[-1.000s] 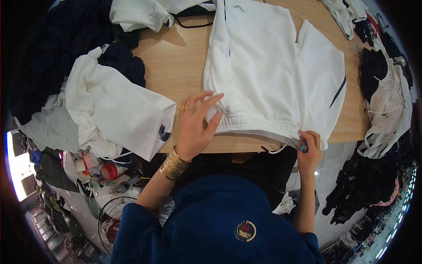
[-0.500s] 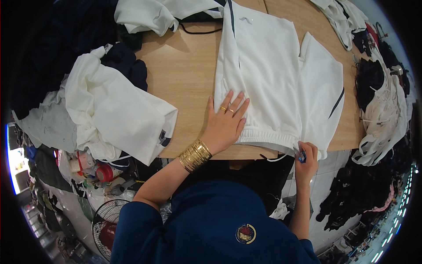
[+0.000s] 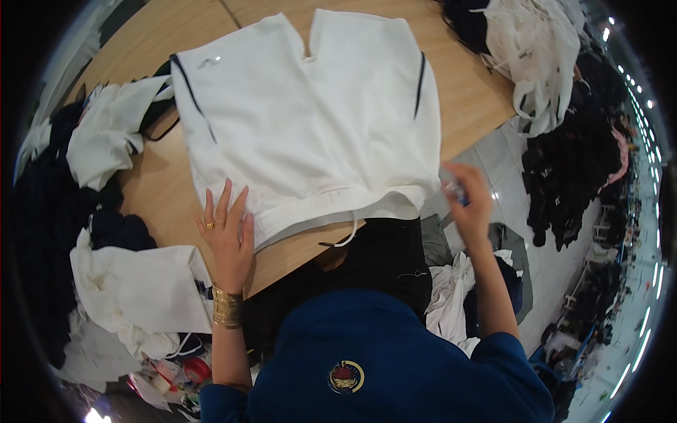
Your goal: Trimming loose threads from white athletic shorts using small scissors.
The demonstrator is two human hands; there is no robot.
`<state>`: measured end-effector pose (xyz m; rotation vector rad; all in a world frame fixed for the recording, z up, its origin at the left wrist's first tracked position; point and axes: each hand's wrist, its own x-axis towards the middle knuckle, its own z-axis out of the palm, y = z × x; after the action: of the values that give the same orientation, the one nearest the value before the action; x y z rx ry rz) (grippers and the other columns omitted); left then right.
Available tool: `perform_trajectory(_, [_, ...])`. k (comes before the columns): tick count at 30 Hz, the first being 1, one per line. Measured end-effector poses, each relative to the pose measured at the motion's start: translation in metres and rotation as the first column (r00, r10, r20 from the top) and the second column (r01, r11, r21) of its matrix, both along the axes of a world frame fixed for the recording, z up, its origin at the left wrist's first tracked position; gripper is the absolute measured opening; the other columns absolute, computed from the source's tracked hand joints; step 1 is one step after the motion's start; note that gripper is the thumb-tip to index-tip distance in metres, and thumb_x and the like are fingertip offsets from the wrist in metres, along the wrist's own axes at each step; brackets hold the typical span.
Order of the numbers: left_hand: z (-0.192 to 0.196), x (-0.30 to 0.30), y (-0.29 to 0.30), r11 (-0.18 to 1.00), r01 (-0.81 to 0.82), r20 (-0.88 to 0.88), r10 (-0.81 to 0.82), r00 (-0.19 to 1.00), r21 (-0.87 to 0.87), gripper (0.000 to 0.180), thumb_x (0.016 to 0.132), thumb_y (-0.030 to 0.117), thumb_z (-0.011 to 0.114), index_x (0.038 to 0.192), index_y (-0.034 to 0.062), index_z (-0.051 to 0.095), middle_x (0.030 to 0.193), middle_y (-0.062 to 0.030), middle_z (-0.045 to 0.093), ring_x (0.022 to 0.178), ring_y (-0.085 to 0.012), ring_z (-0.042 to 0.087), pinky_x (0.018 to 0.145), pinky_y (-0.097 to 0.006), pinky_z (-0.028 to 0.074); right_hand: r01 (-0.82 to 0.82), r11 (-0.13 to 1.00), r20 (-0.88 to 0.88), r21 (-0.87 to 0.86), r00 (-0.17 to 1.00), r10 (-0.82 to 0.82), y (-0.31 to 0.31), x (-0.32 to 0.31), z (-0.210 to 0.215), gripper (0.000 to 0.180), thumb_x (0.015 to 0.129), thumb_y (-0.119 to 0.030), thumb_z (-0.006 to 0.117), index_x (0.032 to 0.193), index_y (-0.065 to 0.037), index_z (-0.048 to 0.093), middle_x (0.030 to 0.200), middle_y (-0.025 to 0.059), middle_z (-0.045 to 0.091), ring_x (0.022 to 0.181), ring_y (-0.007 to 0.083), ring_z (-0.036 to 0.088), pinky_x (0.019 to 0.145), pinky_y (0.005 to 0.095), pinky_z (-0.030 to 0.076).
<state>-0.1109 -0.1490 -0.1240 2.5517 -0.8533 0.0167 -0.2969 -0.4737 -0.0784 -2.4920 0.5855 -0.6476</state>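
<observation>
White shorts (image 3: 303, 120) with navy piping down both sides lie spread on the wooden table, waistband toward me. A white drawcord (image 3: 352, 233) with a dark tip hangs from the waistband's middle. My left hand (image 3: 229, 243) rests with fingers apart on the left end of the waistband, a ring and gold bangles on it. Just off the waistband's right end is my right hand (image 3: 471, 201), blurred by motion. Its fingers are curled around a small blue and silver object (image 3: 458, 193), whose kind I cannot make out.
Other white garments (image 3: 141, 289) and dark cloth (image 3: 42, 218) are heaped along the left. A bundle of white strips (image 3: 539, 49) hangs over the table's far right corner. Black garments (image 3: 564, 176) lie on the tiled floor (image 3: 497, 158) at right.
The shorts now lie spread out, their right leg opened flat. My left hand has shifted to the waistband's left end. My right hand has come off the waistband. The view has turned rightward.
</observation>
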Motion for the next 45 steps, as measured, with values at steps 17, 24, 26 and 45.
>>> perform_trajectory(17, [0.024,-0.047,-0.143,0.892,0.451,0.051,-0.451,0.891,-0.004,0.044,0.078,0.015,0.064,0.121,0.0235,0.057,0.13,-0.0004,0.049,0.129,-0.0271,0.035,0.109,-0.054,0.011,-0.255,0.962,-0.11,0.094,0.958,0.264,0.027,-0.02,-0.044,0.049,0.065,0.0,0.062,0.109,-0.021,0.063,0.122,-0.0014,0.056,0.072,0.0183,0.064,0.058,0.0285,0.05])
perform_trajectory(24, [0.031,0.002,-0.116,0.886,0.112,-0.033,-0.142,0.989,-0.45,0.019,0.083,0.006,0.059,0.1,0.0102,0.065,0.101,-0.0059,0.062,0.099,-0.0232,0.055,0.098,-0.038,0.033,-0.143,0.988,0.114,0.063,0.984,0.135,0.013,-0.02,-0.04,0.048,0.063,0.003,0.06,0.106,-0.017,0.064,0.116,-0.0005,0.059,0.071,0.0168,0.064,0.056,0.0265,0.049])
perform_trajectory(26, [0.024,0.009,-0.098,0.897,-0.045,-0.065,0.018,0.998,-0.439,0.018,0.086,0.004,0.055,0.101,0.0076,0.065,0.1,-0.0066,0.063,0.096,-0.0212,0.055,0.089,-0.029,0.04,-0.121,0.991,0.143,0.05,0.983,0.113,0.012,-0.017,-0.044,0.042,0.067,0.002,0.061,0.104,-0.016,0.064,0.113,-0.0004,0.06,0.072,0.0173,0.064,0.056,0.0265,0.05])
perform_trajectory(45, [0.017,0.05,-0.098,0.876,-0.128,-0.243,0.012,0.97,-0.466,0.02,0.084,0.011,0.062,0.101,0.0032,0.067,0.096,-0.0101,0.065,0.09,-0.0202,0.059,0.081,-0.028,0.044,-0.446,0.81,0.189,0.379,0.895,0.404,0.045,0.032,-0.026,0.04,0.067,0.008,0.056,0.102,-0.009,0.064,0.092,0.0068,0.064,0.07,0.0198,0.061,0.061,0.0277,0.049])
